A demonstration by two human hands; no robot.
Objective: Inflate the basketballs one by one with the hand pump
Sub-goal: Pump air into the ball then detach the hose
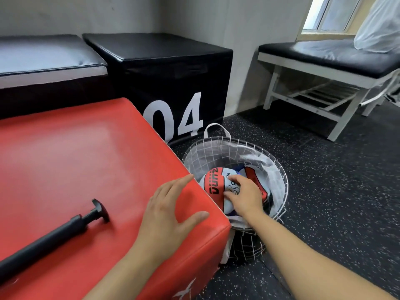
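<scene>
A black hand pump (52, 234) lies on the red padded box (75, 165), its T-handle pointing right. A fabric basket (279, 176) stands on the floor beside the box. A red, white and blue basketball (214, 185) lies inside it, with another ball (253, 172) partly hidden behind. My right hand (244, 195) reaches into the basket and grips the near ball from above. My left hand (168, 213) rests flat on the box's right corner, fingers spread, holding nothing.
A black box marked 04 (164, 68) stands behind the red one, with a black padded bench (43, 55) to its left. A white-framed bench (324, 59) stands at the right under a window. The floor is dark speckled rubber (335, 191).
</scene>
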